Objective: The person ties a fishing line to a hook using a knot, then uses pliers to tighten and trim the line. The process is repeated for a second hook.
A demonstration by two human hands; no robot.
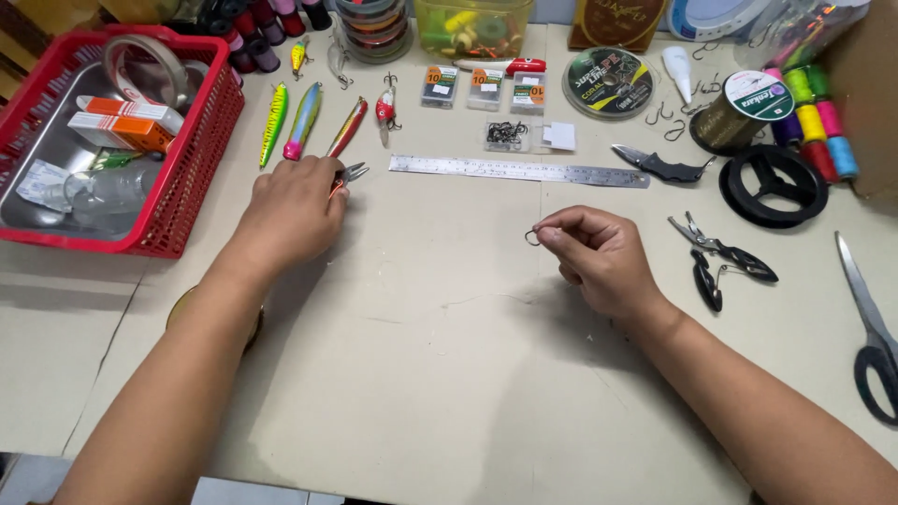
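Observation:
My right hand (599, 252) pinches a small dark fish hook (532, 238) between thumb and forefinger, just above the pale tabletop. My left hand (292, 213) lies palm down over the lower end of a long red and gold fishing lure (348, 129). Small metal pliers (354, 172) poke out from under its fingers, and I cannot tell whether the fingers grip them. Two more long lures, one yellow-green (273, 120) and one blue-pink (303, 120), lie just beyond the left hand.
A steel ruler (519, 170) lies across the middle. A red basket (201, 159) with a metal tray sits far left. Black-handled pliers (720, 257), scissors (870, 318), a black spool (773, 185), a folding knife (659, 166), thread spools (818, 122) and hook packets (485, 90) lie around.

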